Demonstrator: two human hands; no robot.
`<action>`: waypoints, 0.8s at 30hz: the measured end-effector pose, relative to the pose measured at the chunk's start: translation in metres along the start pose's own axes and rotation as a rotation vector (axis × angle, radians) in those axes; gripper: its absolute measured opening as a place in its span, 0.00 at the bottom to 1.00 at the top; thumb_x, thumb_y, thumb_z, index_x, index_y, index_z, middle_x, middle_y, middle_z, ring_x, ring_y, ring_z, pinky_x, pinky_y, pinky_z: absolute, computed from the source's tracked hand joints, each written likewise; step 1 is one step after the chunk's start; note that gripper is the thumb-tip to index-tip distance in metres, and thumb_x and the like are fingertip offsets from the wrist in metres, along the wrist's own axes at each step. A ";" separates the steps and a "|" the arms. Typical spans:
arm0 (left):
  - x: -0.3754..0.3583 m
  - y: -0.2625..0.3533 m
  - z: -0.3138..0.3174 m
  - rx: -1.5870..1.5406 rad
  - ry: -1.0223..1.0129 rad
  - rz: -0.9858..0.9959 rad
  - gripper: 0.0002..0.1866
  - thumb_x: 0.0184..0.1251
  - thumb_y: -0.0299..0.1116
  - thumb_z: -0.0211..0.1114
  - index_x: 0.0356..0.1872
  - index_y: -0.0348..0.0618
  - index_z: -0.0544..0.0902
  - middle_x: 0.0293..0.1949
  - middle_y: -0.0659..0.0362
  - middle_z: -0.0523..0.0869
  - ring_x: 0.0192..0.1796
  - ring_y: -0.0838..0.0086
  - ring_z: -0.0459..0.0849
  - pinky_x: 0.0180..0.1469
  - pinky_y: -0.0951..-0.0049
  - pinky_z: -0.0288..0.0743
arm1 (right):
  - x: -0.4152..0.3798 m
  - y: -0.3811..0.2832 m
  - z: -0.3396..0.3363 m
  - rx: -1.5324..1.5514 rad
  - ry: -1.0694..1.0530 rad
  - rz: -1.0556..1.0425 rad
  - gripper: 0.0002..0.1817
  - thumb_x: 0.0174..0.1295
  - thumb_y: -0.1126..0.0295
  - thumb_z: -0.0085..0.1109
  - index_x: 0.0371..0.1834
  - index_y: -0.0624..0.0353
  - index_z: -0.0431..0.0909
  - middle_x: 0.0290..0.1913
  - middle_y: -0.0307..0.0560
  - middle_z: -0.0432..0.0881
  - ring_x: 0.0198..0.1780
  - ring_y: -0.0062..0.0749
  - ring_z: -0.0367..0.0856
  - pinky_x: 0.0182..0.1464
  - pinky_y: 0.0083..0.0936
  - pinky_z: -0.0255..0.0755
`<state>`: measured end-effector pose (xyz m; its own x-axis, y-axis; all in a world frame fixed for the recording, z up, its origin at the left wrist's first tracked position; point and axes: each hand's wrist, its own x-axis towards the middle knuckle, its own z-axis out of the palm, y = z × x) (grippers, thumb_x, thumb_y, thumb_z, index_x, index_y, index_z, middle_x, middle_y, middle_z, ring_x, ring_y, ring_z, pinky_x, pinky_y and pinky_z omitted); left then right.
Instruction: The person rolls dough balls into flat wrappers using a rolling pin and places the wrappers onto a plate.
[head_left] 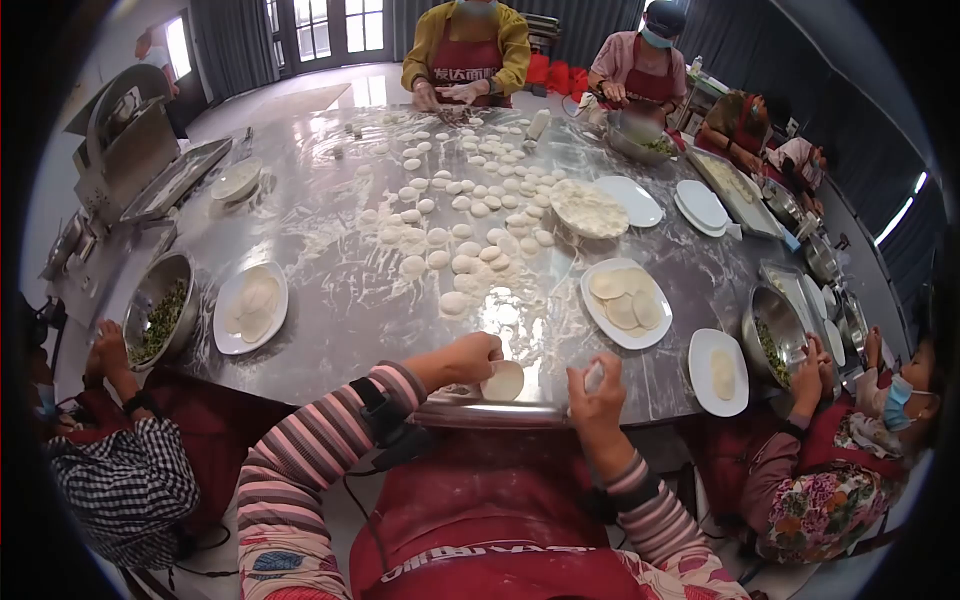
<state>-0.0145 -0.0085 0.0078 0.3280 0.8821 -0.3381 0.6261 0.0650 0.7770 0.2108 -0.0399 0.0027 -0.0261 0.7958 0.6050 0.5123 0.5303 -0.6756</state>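
At the table's near edge, my left hand (468,361) is closed on the side of a round, flat dough wrapper (503,382). The wrapper rests on the steel surface. To the right and apart from it, my right hand (596,398) is raised at the edge, its fingers wrapped around a small pale rolling pin (595,376); most of the pin is hidden by the fingers. Beyond my hands lie many small floured dough discs (462,264), one of them (453,303) close ahead of my left hand. Ahead of my right hand is a white plate (591,325) with several stacked wrappers (630,300).
A bowl of flour (590,210) stands mid-table, with white plates (628,203) beside it. Another plate of wrappers (252,305) is at left. Steel bowls of green filling (160,312) stand at both sides. Co-workers sit close on my left and right; others work across the table.
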 end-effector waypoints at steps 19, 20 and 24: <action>-0.004 0.005 0.006 0.142 0.098 0.124 0.08 0.56 0.32 0.59 0.33 0.38 0.81 0.31 0.47 0.83 0.36 0.55 0.81 0.39 0.61 0.73 | 0.045 0.010 0.036 -0.080 -0.003 -0.073 0.18 0.53 0.76 0.61 0.45 0.64 0.66 0.34 0.62 0.75 0.34 0.60 0.76 0.36 0.40 0.70; 0.000 0.007 0.006 0.194 0.126 0.136 0.08 0.56 0.31 0.58 0.33 0.39 0.81 0.32 0.47 0.83 0.37 0.54 0.81 0.39 0.61 0.73 | 0.052 0.010 0.039 -0.083 -0.023 -0.076 0.18 0.53 0.76 0.61 0.45 0.64 0.66 0.34 0.62 0.75 0.34 0.60 0.76 0.36 0.40 0.70; 0.007 0.005 0.006 0.245 0.117 0.206 0.10 0.54 0.32 0.57 0.31 0.37 0.81 0.32 0.44 0.83 0.38 0.51 0.81 0.40 0.58 0.73 | 0.036 0.006 0.027 -0.096 0.034 -0.161 0.19 0.53 0.76 0.62 0.45 0.63 0.65 0.33 0.61 0.76 0.33 0.59 0.76 0.36 0.40 0.71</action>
<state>-0.0045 -0.0046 0.0061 0.3912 0.9133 -0.1132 0.7110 -0.2218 0.6673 0.1897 -0.0002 0.0096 -0.0865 0.6917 0.7170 0.5836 0.6185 -0.5262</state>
